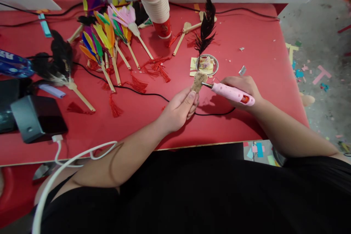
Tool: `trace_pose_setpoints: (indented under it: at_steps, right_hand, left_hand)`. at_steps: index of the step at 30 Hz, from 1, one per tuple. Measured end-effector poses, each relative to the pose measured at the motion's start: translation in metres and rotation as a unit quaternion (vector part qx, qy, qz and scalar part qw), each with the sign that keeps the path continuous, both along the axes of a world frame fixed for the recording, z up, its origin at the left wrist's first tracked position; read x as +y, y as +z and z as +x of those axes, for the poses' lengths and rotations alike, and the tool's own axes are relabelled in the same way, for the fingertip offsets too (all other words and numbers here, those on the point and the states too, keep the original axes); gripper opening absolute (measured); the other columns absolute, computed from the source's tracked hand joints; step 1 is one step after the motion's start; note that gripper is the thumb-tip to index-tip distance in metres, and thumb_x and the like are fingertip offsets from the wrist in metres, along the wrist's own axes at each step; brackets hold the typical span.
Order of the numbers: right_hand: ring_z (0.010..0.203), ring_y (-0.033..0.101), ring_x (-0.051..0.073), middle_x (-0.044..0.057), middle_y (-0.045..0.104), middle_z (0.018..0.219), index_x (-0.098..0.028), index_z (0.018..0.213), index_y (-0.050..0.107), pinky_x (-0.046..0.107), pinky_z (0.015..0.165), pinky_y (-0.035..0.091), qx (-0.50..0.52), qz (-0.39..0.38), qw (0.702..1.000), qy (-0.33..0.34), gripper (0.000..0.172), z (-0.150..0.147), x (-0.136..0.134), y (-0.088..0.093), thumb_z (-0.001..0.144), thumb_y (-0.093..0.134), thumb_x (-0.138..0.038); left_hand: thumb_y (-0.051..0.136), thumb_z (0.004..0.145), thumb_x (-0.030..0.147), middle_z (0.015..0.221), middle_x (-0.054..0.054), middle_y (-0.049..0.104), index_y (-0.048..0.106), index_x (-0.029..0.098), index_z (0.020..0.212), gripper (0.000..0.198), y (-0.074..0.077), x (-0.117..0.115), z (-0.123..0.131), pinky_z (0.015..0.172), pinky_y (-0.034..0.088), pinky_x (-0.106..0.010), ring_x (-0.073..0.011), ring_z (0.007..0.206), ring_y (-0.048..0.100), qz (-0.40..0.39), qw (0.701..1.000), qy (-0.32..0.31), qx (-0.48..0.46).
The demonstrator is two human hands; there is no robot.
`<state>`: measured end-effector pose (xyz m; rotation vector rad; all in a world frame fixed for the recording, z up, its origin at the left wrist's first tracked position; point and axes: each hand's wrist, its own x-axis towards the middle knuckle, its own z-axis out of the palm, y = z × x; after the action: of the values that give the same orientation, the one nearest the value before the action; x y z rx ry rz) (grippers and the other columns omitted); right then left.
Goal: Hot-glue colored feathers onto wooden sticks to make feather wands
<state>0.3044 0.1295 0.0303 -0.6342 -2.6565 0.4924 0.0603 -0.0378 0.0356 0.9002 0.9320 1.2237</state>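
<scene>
Mostly beyond left fingers (190, 97), tan paddle (200, 80) (pinched), pink gun (229, 92) alongside.

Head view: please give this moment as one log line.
left hand: flat piece, black feather at top; right hand: pink glue gun, tip at piece; feathered sticks: on table

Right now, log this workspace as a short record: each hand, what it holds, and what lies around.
Left grip: closed on a small wooden paddle
Paddle's far end: black feather, pointing away from the person
Right grip: closed around a pink tool
Tool's metal tip: at the paddle's right edge; contact unclear
Behind paddle: round dish
Left side: multicolored feathers on sticks, red tassels
Upright: stacked cups
Surface: red table
</scene>
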Motion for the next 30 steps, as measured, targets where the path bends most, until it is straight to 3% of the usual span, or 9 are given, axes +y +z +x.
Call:
trace_pose_setpoints:
  at_steps: [30]
  right_hand:
    - [0.070, 0.070, 0.023, 0.007, 0.079, 0.083, -0.023, 0.104, 0.076, 0.032, 0.067, 0.040, -0.050, -0.001, 0.998, -0.028, 0.023, -0.0021, -0.0039, 0.0073, 0.108, 0.059, -0.038]
  left_hand:
    - [0.070, 0.118, 0.078, 0.068, 0.011, 0.038, 0.051, 0.026, 0.094, 0.060, 0.0016, -0.0009, 0.0015, 0.046, 0.031, -0.021, -0.0091, 0.051, 0.028, 0.016, 1.000, 0.003, -0.001]
